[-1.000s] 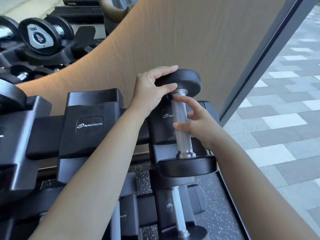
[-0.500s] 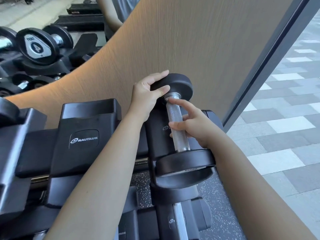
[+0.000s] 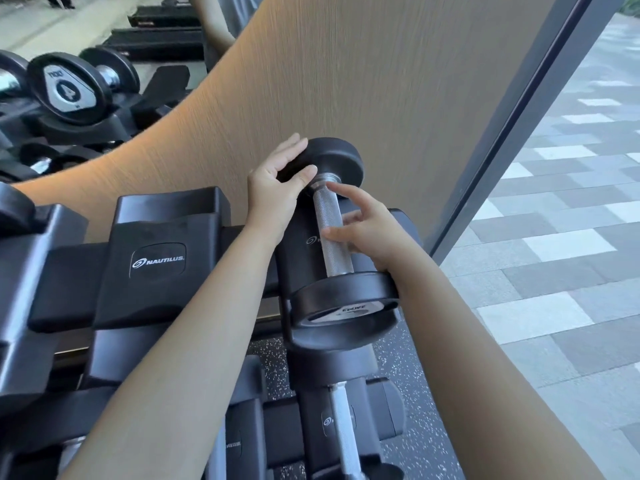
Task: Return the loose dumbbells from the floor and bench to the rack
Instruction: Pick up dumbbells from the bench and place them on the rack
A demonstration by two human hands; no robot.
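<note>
The dumbbell (image 3: pixel 327 216) lies in the end cradle on the top tier of the rack (image 3: pixel 69 271), its handle pointing away from the person and its near head seated against the cradle's lip. The left hand (image 3: pixel 273 188) grips the far head, fingers over the rim and thumb on the inner face. The right hand (image 3: pixel 370 233) is loose, fingers spread beside the handle with only the thumb tip touching. The dumbbell looks small but dense and rigid. Its rubber heads offer grip, and the knurled steel handle is the surest hold. Room is tight, with the wooden wall panel (image 3: pixel 381 81) just behind the far head and the window frame (image 3: pixel 519 133) near on the right. 1 empty cradle (image 3: pixel 166 216) sits to the left.
</note>
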